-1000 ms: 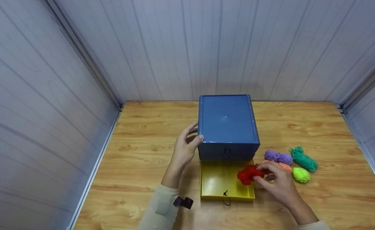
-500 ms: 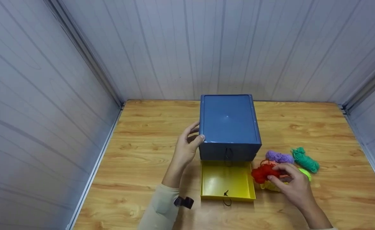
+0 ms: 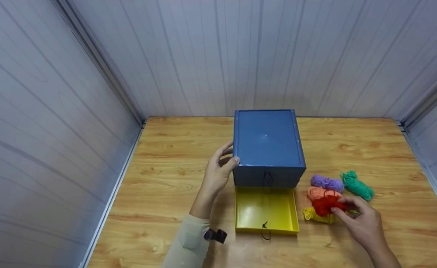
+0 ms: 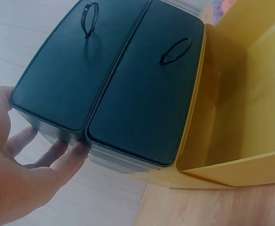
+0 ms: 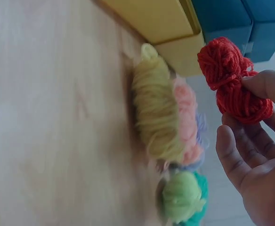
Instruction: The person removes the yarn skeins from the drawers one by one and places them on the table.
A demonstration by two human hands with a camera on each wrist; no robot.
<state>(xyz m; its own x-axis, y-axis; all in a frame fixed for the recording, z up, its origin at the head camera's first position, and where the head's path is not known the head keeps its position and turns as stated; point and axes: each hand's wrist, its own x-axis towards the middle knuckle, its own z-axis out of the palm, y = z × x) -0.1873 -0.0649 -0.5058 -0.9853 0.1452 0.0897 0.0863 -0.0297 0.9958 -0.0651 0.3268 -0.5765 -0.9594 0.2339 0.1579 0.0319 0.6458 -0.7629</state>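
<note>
A small drawer cabinet (image 3: 266,137) with blue upper drawers stands mid-table, its bottom yellow drawer (image 3: 257,210) pulled out and bare inside. My left hand (image 3: 217,175) holds the cabinet at its left front corner, thumb by the top edge and fingers against the side. Right of the drawer, my right hand (image 3: 365,221) pinches a skein of red yarn (image 5: 234,80) between thumb and fingers. In the right wrist view the red skein is raised beside yellow yarn (image 5: 156,108) and peach yarn (image 5: 187,120).
Purple yarn (image 3: 327,182) and green yarn (image 3: 357,187) lie behind the peach skein. Lime yarn (image 5: 181,197) shows in the right wrist view. Black loop handles, one on the yellow drawer (image 3: 266,234), are on the drawer fronts. Pale walls (image 3: 188,56) border the wooden table (image 3: 166,178).
My right hand has carried the red yarn rightward from above the yellow drawer to over the other skeins. My left hand has stayed on the cabinet.
</note>
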